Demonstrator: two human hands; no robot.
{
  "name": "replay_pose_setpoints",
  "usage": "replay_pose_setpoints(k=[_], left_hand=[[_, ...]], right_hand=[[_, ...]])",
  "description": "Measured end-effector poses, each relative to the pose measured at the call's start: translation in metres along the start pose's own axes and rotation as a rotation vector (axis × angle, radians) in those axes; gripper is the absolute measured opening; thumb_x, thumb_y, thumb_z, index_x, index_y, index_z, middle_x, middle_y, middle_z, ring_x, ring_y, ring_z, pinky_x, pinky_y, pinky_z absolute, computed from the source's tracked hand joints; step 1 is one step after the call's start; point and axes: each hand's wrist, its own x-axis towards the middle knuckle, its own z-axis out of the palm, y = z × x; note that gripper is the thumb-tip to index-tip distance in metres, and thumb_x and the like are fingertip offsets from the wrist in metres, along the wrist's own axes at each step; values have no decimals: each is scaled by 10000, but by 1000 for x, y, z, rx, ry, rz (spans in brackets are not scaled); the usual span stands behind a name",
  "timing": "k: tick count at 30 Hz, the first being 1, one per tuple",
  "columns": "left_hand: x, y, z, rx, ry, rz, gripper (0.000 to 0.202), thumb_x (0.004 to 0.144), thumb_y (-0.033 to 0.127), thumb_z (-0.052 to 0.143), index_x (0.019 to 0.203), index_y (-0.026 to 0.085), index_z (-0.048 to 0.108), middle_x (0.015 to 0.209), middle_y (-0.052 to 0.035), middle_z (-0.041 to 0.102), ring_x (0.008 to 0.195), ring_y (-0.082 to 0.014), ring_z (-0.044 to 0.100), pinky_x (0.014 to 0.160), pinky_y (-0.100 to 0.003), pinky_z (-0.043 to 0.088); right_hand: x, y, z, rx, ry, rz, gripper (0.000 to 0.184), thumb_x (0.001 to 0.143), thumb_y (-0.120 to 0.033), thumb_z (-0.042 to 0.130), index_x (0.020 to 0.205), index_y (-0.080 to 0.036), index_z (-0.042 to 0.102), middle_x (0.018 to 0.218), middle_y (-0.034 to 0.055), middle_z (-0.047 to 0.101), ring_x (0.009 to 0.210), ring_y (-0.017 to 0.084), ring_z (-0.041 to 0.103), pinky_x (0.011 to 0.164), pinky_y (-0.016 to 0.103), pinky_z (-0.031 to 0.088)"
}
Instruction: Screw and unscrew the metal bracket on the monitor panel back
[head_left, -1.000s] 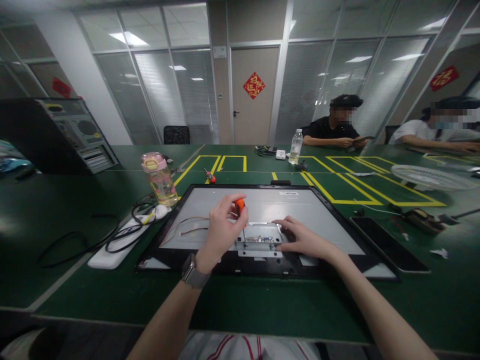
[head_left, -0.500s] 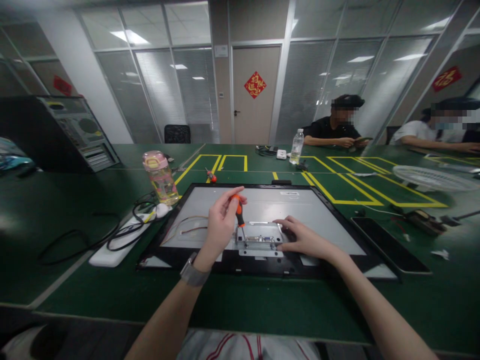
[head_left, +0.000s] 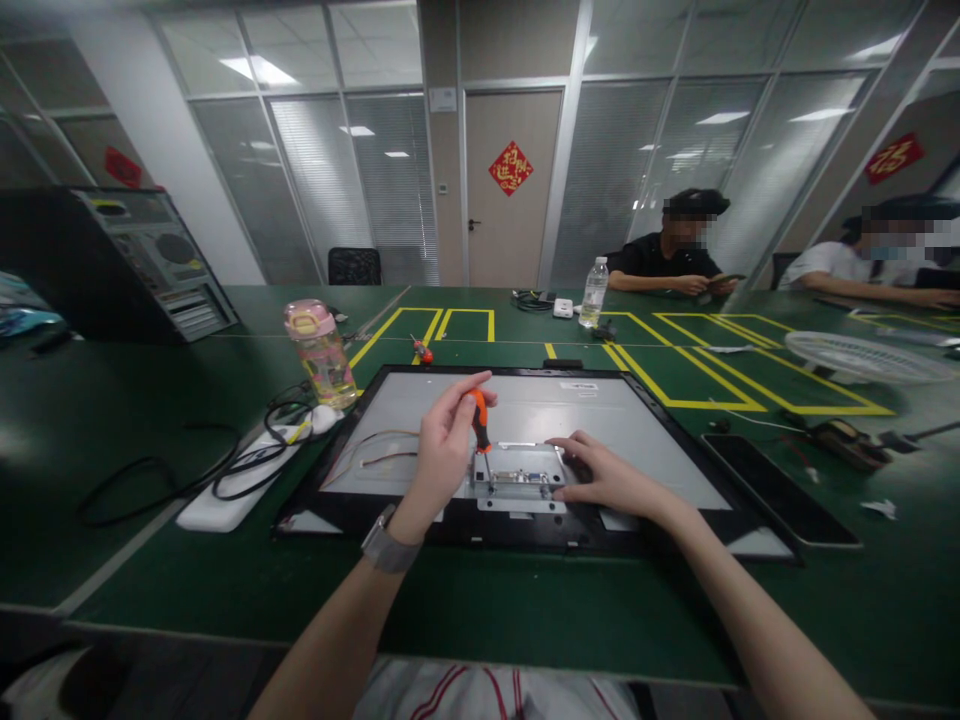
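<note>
A flat display panel (head_left: 637, 425) with a black frame lies on the green table before me. On its near part sits a metal bracket (head_left: 521, 505) with a row of connector ports. My left hand (head_left: 446, 440) is closed on an orange and black screwdriver (head_left: 481, 422), held nearly upright. Its tip reaches down to the left end of the port row; the exact contact point is too small to see. My right hand (head_left: 600, 475) grips the right side of the bracket between thumb and fingers. Thin wires (head_left: 386, 458) run leftward from the bracket over the panel.
Left of the panel are a pink-lidded bottle (head_left: 321, 355), a white power strip (head_left: 232, 495) and black cables. A red screwdriver (head_left: 423, 351) lies beyond it. At right are a dark flat slab (head_left: 780, 490) and a white fan grille (head_left: 862, 355). Two people sit at the far right.
The screwdriver's handle and my left fingers have shifted very slightly. My right hand stays in place on the bracket.
</note>
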Motion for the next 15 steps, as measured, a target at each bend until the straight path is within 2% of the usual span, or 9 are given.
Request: replay_pose_setpoints(k=[4,8,12,15], left_hand=[[0,1,1,-39,-14,-25,276,948,278,471,1066,153,687,918,-75,723,899,-180,686,839,-315,523],[0,3,0,36,-25,25,195,906,256,553,965,175,721,867,-60,692,848,-172,659,782,-293,511],[1,0,0,153,52,124,76,826,219,665,851,204,735,753,-12,578,741,-146,573,719,-274,472],[0,-2,0,209,131,144,55,827,232,676,804,205,718,763,-7,556,759,-147,560,730,-275,455]], right_hand=[[0,0,0,-1,2,0,649,763,-396,727,1351,-210,521,1136,83,536,1011,267,570,927,392,478],[0,2,1,8,2,-14,655,771,-409,721,1357,-203,515,1130,83,531,1010,262,567,930,390,478],[1,3,1,8,4,-19,646,763,-420,724,1344,-213,534,1112,76,534,998,263,569,920,392,483],[2,3,1,19,3,-24,635,762,-415,718,1335,-204,544,1090,75,536,974,260,575,898,388,491]])
